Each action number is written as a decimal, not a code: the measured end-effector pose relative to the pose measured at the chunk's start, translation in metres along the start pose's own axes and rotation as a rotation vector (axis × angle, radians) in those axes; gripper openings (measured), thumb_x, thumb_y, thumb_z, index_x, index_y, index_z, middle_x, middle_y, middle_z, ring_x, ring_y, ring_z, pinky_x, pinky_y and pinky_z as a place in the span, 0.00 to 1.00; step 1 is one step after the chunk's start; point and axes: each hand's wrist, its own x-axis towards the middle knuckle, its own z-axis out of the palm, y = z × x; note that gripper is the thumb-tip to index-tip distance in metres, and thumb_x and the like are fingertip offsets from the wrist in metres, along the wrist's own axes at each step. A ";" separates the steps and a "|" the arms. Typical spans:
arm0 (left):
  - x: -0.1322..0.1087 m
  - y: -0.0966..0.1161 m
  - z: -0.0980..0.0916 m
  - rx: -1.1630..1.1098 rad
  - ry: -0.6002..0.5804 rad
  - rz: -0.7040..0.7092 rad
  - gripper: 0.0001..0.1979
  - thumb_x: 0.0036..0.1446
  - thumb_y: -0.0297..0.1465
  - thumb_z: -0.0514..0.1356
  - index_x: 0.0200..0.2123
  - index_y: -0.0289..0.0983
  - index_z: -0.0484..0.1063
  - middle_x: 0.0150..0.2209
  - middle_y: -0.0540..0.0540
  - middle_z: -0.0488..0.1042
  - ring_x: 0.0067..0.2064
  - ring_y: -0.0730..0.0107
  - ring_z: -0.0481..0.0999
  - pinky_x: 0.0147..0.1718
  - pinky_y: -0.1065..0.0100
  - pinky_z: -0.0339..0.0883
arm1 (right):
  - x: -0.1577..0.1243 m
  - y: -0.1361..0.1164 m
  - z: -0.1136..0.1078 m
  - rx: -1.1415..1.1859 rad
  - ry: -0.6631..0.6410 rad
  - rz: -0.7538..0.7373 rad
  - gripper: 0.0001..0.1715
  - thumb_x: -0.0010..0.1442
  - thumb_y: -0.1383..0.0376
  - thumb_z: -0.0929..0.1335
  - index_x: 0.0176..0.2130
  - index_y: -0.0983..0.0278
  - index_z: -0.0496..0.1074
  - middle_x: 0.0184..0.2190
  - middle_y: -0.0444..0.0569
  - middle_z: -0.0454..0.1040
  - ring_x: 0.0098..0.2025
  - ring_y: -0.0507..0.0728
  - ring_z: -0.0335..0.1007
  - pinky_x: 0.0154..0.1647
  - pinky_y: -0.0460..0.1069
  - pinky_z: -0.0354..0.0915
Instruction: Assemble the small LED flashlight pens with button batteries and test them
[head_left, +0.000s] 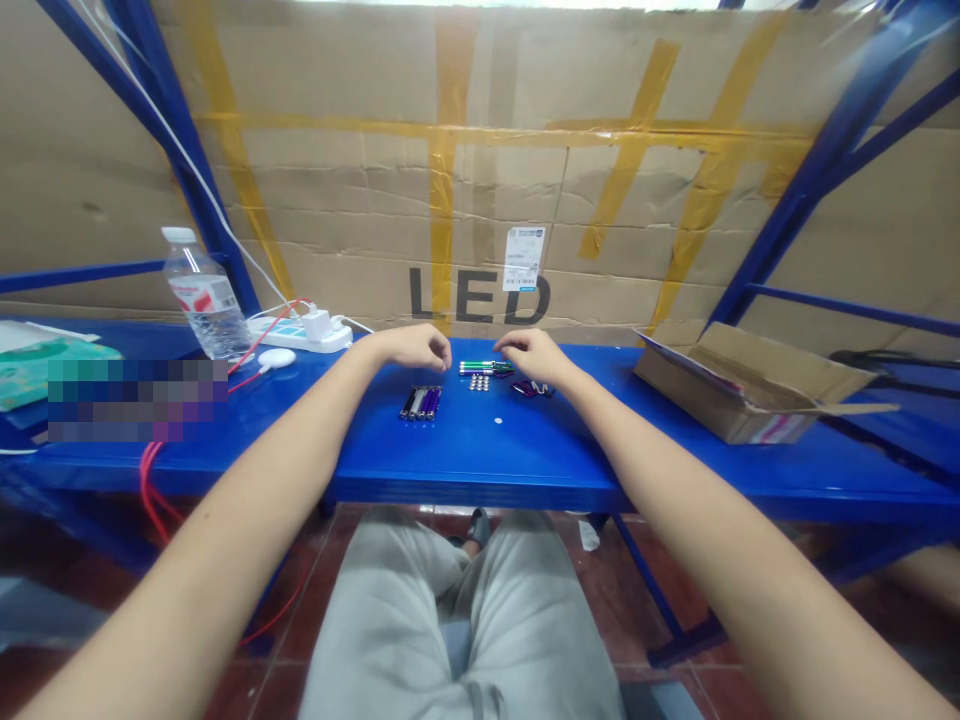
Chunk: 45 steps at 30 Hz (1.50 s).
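Note:
My left hand hovers over the back of the blue table, its fingers curled together; whether anything is between them I cannot make out. Just right of it lie several slim green and silver tubes. My right hand reaches over their right end, fingers stretched leftward and slightly apart, with nothing visible held. Small round silver pieces are grouped in front of the tubes. Purple metal pieces lie beneath my right hand. Nearer the left forearm is a row of black, silver and purple tubes.
An open cardboard box stands to the right. At left are a water bottle, a white power strip, a round white charger and red cables. A small white disc lies near the front. Taped cardboard rises behind.

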 end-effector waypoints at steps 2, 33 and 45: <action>-0.004 0.003 -0.002 0.012 -0.064 -0.016 0.09 0.40 0.31 0.66 0.30 0.41 0.81 0.32 0.49 0.81 0.35 0.64 0.76 0.40 0.67 0.65 | -0.007 -0.022 0.006 0.069 -0.076 -0.093 0.17 0.58 0.71 0.63 0.38 0.65 0.82 0.37 0.49 0.82 0.39 0.56 0.75 0.45 0.50 0.67; 0.002 0.027 0.022 -0.024 -0.089 0.131 0.10 0.48 0.30 0.62 0.35 0.35 0.78 0.32 0.48 0.79 0.34 0.70 0.75 0.34 0.70 0.64 | -0.020 -0.071 -0.013 -0.200 -0.769 0.137 0.15 0.49 0.66 0.73 0.37 0.62 0.68 0.27 0.44 0.75 0.27 0.53 0.70 0.26 0.46 0.59; 0.008 0.042 0.045 0.204 0.060 0.246 0.13 0.52 0.25 0.59 0.38 0.37 0.82 0.34 0.47 0.81 0.35 0.68 0.77 0.34 0.71 0.64 | -0.017 -0.052 -0.027 -0.239 -0.753 0.087 0.17 0.49 0.55 0.75 0.37 0.63 0.76 0.33 0.47 0.77 0.33 0.55 0.70 0.30 0.46 0.60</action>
